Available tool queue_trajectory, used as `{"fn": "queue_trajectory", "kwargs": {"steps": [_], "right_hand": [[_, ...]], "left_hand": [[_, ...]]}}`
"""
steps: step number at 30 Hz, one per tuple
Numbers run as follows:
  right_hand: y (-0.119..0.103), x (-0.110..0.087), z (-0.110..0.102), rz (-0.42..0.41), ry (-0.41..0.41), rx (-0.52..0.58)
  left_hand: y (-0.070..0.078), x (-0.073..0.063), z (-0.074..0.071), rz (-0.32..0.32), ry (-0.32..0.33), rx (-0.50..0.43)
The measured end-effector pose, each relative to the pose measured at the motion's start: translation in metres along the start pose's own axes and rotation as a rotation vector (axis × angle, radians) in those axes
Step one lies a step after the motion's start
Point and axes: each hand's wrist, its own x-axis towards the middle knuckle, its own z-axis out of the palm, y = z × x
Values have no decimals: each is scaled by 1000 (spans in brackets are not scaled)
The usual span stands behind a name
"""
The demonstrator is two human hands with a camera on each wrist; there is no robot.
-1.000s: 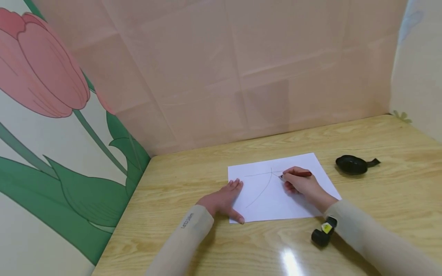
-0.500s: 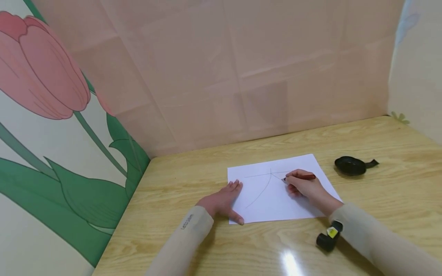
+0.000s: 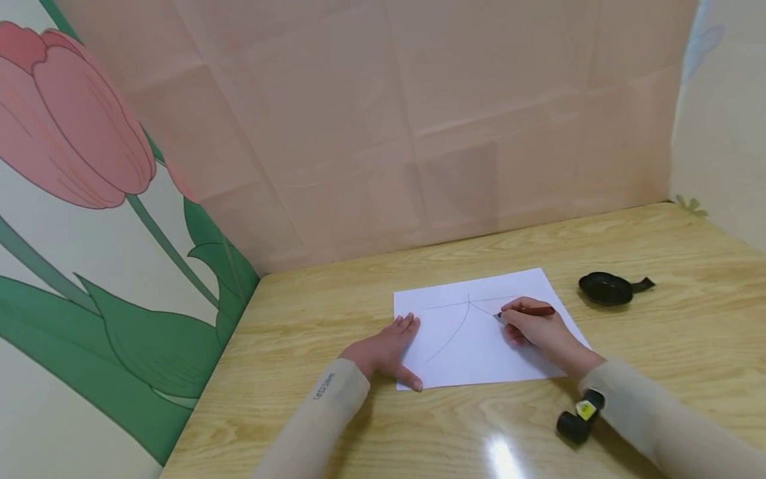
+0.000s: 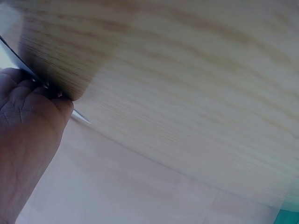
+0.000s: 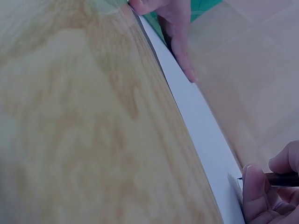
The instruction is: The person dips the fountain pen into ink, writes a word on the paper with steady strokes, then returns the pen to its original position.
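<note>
A white sheet of paper (image 3: 455, 346) lies on the table, bearing a near-horizontal line, a short upright stroke crossing it, a curve sweeping down left and a short slanting line. My left hand (image 3: 385, 344) rests on the sheet's left edge, fingers and thumb spread. On the right half, my right hand (image 3: 538, 329) pinches a dark red pen (image 3: 541, 311), its tip at the lower end of the slanting line. In the right wrist view the pen (image 5: 280, 179) sits between thumb and fingers, and the left hand (image 5: 175, 28) shows at the far end of the paper.
A black, pan-shaped object (image 3: 607, 288) with a short handle lies right of the paper. The wooden table (image 3: 317, 313) meets a pink cloth-like backdrop (image 3: 359, 133) behind and a tulip-painted wall (image 3: 90, 120) on the left. A black wrist camera (image 3: 577, 422) hangs at the right sleeve.
My right hand has moved right and slightly toward me with the pen, and the slanting line from the crossing has grown longer. The left hand stays in place.
</note>
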Motion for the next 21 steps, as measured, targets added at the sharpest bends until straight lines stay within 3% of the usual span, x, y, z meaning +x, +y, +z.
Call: {"fn": "queue_trajectory", "kwargs": {"steps": [21], "right_hand": [[5,-12,-6,-20,-13,25]], "left_hand": [[1,-2,0,-14,5,15]]}}
